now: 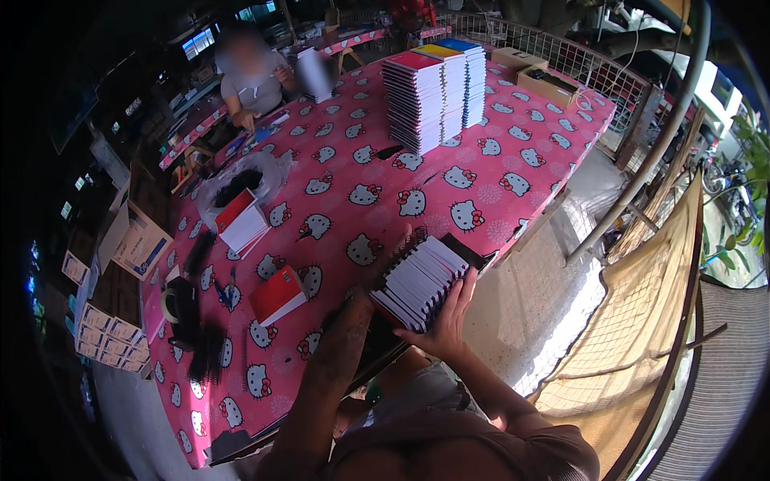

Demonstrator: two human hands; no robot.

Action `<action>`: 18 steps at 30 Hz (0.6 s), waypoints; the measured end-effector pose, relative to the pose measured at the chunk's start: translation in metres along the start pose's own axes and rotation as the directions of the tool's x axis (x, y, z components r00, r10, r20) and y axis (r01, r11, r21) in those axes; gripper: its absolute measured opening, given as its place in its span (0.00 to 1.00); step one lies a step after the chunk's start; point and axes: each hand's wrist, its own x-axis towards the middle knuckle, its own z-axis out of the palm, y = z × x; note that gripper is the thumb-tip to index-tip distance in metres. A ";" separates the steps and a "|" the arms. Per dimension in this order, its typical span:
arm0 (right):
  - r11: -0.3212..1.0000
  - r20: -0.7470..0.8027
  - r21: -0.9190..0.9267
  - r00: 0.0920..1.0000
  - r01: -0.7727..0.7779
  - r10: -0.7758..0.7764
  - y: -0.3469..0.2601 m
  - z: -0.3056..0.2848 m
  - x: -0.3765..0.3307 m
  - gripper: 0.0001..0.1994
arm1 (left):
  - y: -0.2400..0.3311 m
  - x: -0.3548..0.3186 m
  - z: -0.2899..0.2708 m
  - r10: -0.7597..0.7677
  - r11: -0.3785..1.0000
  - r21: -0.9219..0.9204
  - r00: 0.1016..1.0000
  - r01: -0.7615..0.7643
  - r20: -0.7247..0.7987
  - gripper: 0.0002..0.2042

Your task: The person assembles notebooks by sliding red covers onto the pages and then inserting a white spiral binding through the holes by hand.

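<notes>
1. Bundle of spiral-bound notebooks (423, 276) sat between the person's hands at the near right edge of the table, page edges up, dark coils showing along its sides; clock places below were read from it.
2. Right hand (451, 325) had hold of the bundle at five o'clock, its fingers laid together along the coils and its thumb spread wide toward the near corner.
3. Left hand (393, 255) lay against the bundle at ten o'clock, in shadow and partly hidden; how far its fingers were closed could not be told.
4. Just beyond the bundle, at two o'clock, a dark flat piece (469, 248) lay at the table's edge.
5. At nine o'clock, a red notebook (277, 295) rested on the pink tablecloth (321, 260), printed with white cat faces; farther along lay pens (230, 290) and a tape roll (169, 305).
6. At eight o'clock, black coils (207, 353) lay in a heap.
7. At ten o'clock, red-covered notebooks (243, 222) leaned near a clear plastic wrapping (277, 180).
8. At twelve o'clock, tall notebook stacks (425, 104) stood side by side, topped red, yellow and blue.
9. At one o'clock were cardboard boxes (548, 85); at eleven, across the table, sat a co-worker (255, 90).
</notes>
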 end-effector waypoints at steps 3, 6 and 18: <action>1.000 -0.006 -0.008 1.000 0.014 -0.014 0.006 -0.005 0.000 0.75 | -0.003 -0.004 -0.001 -0.018 0.999 0.026 1.000 0.018 0.002 0.35; 0.999 -0.027 0.028 1.000 0.018 -0.017 0.004 -0.004 0.008 0.74 | 0.005 -0.014 -0.005 -0.017 0.997 0.073 1.000 0.017 -0.003 0.35; 0.986 -0.001 0.154 0.998 -0.056 0.057 0.006 0.004 0.004 0.69 | 0.033 -0.115 0.117 0.035 -0.510 0.754 0.866 -0.413 0.498 0.44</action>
